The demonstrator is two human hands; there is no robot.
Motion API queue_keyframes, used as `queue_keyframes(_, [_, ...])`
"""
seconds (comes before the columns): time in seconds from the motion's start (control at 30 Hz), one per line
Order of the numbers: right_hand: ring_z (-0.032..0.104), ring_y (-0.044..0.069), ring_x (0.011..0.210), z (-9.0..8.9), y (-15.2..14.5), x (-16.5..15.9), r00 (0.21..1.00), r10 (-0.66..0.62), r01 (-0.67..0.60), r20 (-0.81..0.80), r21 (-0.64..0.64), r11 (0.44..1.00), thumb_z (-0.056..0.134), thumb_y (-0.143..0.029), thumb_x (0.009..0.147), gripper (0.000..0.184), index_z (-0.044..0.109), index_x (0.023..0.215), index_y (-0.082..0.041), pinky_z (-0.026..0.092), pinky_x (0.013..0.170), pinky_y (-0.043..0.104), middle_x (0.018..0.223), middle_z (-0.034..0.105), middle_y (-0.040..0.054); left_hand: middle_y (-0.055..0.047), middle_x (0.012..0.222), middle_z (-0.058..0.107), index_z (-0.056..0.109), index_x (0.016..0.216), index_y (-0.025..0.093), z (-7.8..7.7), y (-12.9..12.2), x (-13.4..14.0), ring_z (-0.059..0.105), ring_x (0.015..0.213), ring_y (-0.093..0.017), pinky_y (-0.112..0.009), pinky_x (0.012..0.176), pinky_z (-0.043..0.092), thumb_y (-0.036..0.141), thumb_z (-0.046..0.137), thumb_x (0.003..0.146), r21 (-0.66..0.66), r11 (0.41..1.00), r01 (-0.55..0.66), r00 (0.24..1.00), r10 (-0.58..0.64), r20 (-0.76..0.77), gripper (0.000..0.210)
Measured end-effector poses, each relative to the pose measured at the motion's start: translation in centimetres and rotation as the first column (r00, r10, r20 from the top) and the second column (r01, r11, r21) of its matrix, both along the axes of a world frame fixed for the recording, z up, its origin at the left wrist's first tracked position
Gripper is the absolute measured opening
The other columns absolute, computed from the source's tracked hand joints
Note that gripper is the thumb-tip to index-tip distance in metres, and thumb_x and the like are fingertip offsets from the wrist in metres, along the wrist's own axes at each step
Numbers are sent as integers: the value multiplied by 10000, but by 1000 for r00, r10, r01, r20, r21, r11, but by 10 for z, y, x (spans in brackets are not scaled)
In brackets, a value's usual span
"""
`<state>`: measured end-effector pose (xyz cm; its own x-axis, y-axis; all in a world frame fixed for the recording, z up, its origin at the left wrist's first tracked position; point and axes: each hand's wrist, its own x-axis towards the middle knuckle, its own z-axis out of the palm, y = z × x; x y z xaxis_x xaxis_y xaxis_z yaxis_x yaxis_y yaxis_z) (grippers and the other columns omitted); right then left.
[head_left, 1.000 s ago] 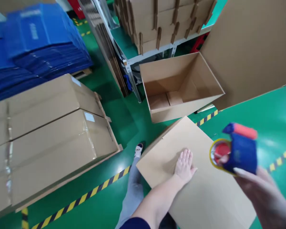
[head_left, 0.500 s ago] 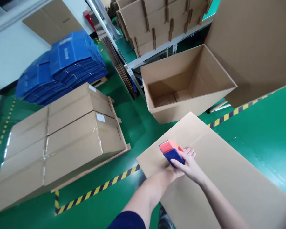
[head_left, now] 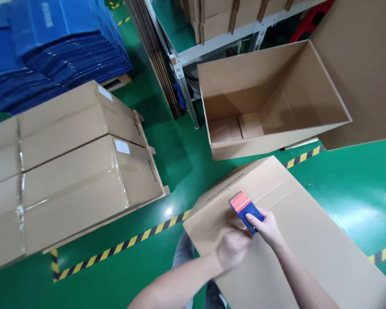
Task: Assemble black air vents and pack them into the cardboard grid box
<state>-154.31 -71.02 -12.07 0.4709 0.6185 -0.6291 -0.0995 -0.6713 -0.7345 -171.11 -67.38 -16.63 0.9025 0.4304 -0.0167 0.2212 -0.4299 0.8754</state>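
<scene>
Shiny green floor (head_left: 99,296), right hand (head_left: 268,229) clutching a red-and-blue plastic tape dispenser (head_left: 242,208), blurry left hand's (head_left: 233,249) hold unclear, brown cardboard box (head_left: 315,244) underneath looks closed, open-topped tan carton (head_left: 241,81) beyond isn't

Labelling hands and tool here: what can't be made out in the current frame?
Left grip: head view, blurred; what it holds is unclear.
Tape dispenser: head view, partly hidden by right grip.
Carton under the hands: head view, near end cut off by bottom edge.
Nearer white label: head view, print too small.
</scene>
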Motion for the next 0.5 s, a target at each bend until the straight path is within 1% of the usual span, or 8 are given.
queue_keyframes(0.03, [564,182,570,1,1,-1,1000,-14,14,7,-2,1000,697,-602,696,478,718,770,-131,464,543,283,632,648,33,-86,1012,744,682,1109,225,9,22,-9,701,946,-189,-314,882,580,236,395,954,-94,980,-173,985,172,-16,326])
queue_keyframes(0.07, [560,178,565,1,2,-1,1000,-23,23,8,-7,1000,703,-600,694,474,716,768,-132,461,538,280,629,643,31,-96,1030,732,668,1108,215,16,46,-13,690,963,-192,-320,879,572,259,417,958,-193,910,-366,931,357,-78,295])
queue_keyframes(0.1, [561,178,567,2,4,-2,1000,-26,27,6,-15,1000,707,-598,694,471,715,768,-133,461,538,278,630,641,30,-103,1058,721,654,1116,207,22,71,-11,682,970,-196,-322,864,567,302,475,949,-286,800,-528,849,502,-162,262])
queue_keyframes(0.13, [564,179,572,3,5,-3,1000,-28,28,4,-24,999,711,-597,694,470,714,768,-133,463,540,277,633,642,30,-109,1096,711,642,1133,198,26,96,-5,674,988,-199,-323,862,559,343,548,921,-392,690,-609,791,562,-242,274])
queue_keyframes(0.23, [585,190,597,9,10,-5,999,-36,36,-1,-48,998,709,-599,699,479,719,788,-128,481,564,282,661,662,38,-111,1053,729,683,1075,150,27,155,29,670,932,-185,-305,847,525,399,753,769,-706,451,-546,834,366,-412,401])
queue_keyframes(0.3, [600,201,613,13,14,-6,999,-41,41,8,-62,997,703,-602,696,494,727,814,-122,492,578,288,681,678,44,-98,939,745,737,946,133,24,175,48,660,869,-170,-286,797,497,445,826,677,-796,362,-484,874,175,-452,421])
queue_keyframes(0.37, [606,207,615,16,17,-6,999,-33,35,25,-78,996,696,-606,695,507,735,826,-118,494,576,292,685,685,48,-77,832,738,765,856,137,22,182,57,638,796,-155,-266,704,459,500,866,596,-811,355,-464,880,82,-468,458])
queue_keyframes(0.5, [626,215,633,15,17,-7,1000,-10,11,17,-79,997,701,-605,702,524,754,876,-113,505,585,293,718,706,57,-29,720,703,777,843,166,23,177,59,561,646,-107,-235,568,358,558,880,524,-829,370,-420,897,29,-441,516])
